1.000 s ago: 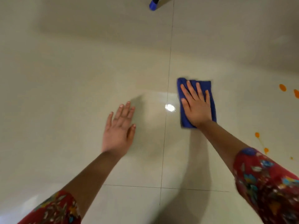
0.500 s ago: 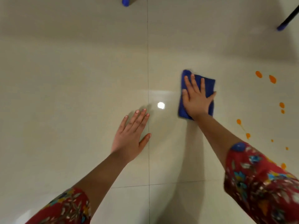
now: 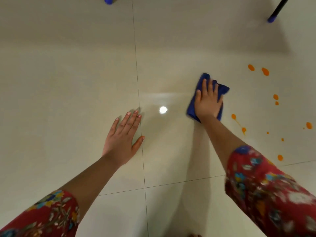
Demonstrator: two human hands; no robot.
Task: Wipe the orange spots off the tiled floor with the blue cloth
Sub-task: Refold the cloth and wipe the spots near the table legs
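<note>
A folded blue cloth [image 3: 222,89] lies on the cream tiled floor [image 3: 85,82], right of centre. My right hand [image 3: 207,101] presses flat on it with straight fingers, covering most of it. Several orange spots dot the tile to the cloth's right: two at the far side [image 3: 265,71], a drip trail [image 3: 234,116] close to the cloth's near right corner, and more further right [image 3: 309,125]. My left hand [image 3: 122,136] rests flat on the floor left of centre, fingers spread, beside a grout line.
Two dark furniture legs with blue feet stand at the far edge, one at top centre [image 3: 108,0], one at top right [image 3: 271,18]. A lamp's reflection [image 3: 163,109] shines between my hands. Grout lines [image 3: 138,93] cross the floor.
My right hand has slid the cloth to the right, toward the orange spots, and the cloth has bunched at its far edge. My left hand shifted right along the floor.
</note>
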